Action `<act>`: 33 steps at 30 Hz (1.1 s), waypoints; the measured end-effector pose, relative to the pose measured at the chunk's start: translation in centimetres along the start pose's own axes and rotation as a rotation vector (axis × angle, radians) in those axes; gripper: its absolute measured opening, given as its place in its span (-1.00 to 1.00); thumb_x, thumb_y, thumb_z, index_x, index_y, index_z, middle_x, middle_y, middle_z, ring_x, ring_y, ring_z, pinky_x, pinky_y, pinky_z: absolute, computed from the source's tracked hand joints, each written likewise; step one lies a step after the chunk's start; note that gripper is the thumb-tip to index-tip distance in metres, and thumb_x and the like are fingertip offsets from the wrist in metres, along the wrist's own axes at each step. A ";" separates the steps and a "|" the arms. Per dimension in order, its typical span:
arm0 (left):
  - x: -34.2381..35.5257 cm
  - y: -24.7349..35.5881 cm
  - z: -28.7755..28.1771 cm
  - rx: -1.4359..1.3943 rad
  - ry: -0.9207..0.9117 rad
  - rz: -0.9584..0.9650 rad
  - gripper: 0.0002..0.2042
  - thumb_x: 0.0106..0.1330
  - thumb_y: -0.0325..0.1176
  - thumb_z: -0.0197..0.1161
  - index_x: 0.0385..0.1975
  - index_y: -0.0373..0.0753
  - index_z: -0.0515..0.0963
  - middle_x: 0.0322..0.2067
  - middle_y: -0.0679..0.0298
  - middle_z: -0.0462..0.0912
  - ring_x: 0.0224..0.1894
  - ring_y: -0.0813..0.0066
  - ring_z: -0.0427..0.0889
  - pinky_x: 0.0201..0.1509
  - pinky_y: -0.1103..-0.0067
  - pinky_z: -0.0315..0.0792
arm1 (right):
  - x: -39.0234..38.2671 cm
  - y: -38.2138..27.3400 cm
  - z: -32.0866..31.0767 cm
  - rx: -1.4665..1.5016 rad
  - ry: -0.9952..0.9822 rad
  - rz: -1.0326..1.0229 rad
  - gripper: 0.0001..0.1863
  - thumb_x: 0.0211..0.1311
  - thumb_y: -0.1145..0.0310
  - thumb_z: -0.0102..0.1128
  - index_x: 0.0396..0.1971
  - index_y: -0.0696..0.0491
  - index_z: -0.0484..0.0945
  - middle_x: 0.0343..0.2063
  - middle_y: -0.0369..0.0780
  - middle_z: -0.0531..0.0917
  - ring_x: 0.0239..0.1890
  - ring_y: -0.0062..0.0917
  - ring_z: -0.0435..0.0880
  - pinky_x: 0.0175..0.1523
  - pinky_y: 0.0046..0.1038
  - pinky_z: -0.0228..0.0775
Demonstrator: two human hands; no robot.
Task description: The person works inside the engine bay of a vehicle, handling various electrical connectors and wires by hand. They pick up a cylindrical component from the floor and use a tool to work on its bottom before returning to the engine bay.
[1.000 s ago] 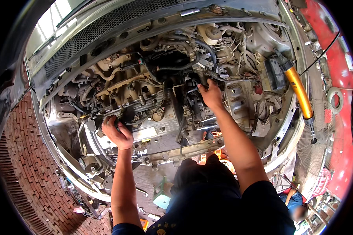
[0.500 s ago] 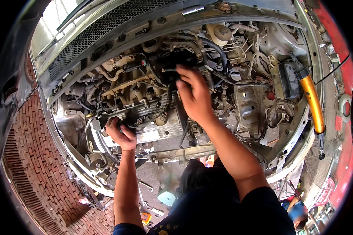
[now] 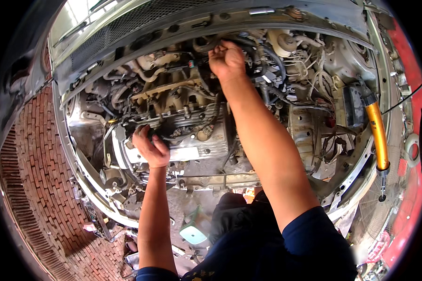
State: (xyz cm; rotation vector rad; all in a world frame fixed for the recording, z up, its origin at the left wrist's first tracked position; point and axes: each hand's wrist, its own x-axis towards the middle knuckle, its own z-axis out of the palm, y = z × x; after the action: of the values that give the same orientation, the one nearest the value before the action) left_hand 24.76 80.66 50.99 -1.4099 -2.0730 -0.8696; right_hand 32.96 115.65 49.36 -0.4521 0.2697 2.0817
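Note:
My left hand (image 3: 151, 149) rests on the left part of the engine's silver valve cover (image 3: 213, 145), thumb and fingers apart and bent over its edge beside dark cables. Farther back, my right hand (image 3: 227, 61) reaches to the rear of the engine, its fingers curled in next to a thick dark hose (image 3: 205, 46). What lies inside those fingers is hidden. Between the hands sits the tan-coloured metal intake manifold (image 3: 166, 89) with wiring over it.
An orange work light (image 3: 376, 129) hangs along the right fender. A fluid reservoir (image 3: 282, 43) stands at the back right. On the rear ledge lies a metal socket (image 3: 261, 11). Below the front crossmember (image 3: 215, 181) is a pale green stool (image 3: 193, 234); brick paving (image 3: 37, 173) runs at left.
My right hand has moved farther back toward the hose, its fingers now curled in. The left hand stays on the engine. The whole view has shifted slightly.

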 end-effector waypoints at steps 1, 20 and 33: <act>-0.2 -0.3 -0.1 -0.004 0.013 -0.001 -0.66 0.48 -0.27 0.03 0.03 -0.43 0.52 -0.05 -0.13 0.57 0.01 -0.15 0.54 0.19 0.19 0.36 | 0.0 0.2 -0.4 -0.032 0.002 0.011 -0.92 0.44 0.44 0.11 -0.25 0.10 0.55 -0.27 -0.21 0.61 -0.16 -0.35 0.58 0.08 -0.30 0.41; -1.1 -1.8 -3.1 -0.294 0.113 -0.075 -0.65 0.18 -0.43 0.34 -0.01 -0.26 0.54 -0.11 -0.05 0.51 -0.02 -0.15 0.49 0.13 0.12 0.36 | -43.0 -8.5 -16.7 -0.966 0.028 0.111 -0.66 0.52 0.21 0.16 0.12 0.09 0.58 0.02 -0.17 0.71 0.10 -0.42 0.66 0.15 -0.38 0.47; -29.6 7.6 -22.5 -0.736 -0.577 -0.611 -0.81 0.46 -0.26 0.28 -0.10 -0.21 0.69 -0.25 -0.02 0.73 -0.18 -0.11 0.72 -0.08 0.21 0.61 | -53.4 2.4 -21.4 -1.471 -0.129 0.518 -0.71 0.52 0.40 0.11 0.12 0.17 0.58 -0.17 -0.18 0.74 -0.22 -0.55 0.68 -0.02 -0.48 0.52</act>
State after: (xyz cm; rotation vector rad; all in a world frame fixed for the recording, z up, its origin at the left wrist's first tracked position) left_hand 43.15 47.67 47.51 -1.4961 -2.8747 -1.7814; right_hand 60.87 65.39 52.47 -1.1521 -1.4585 2.4755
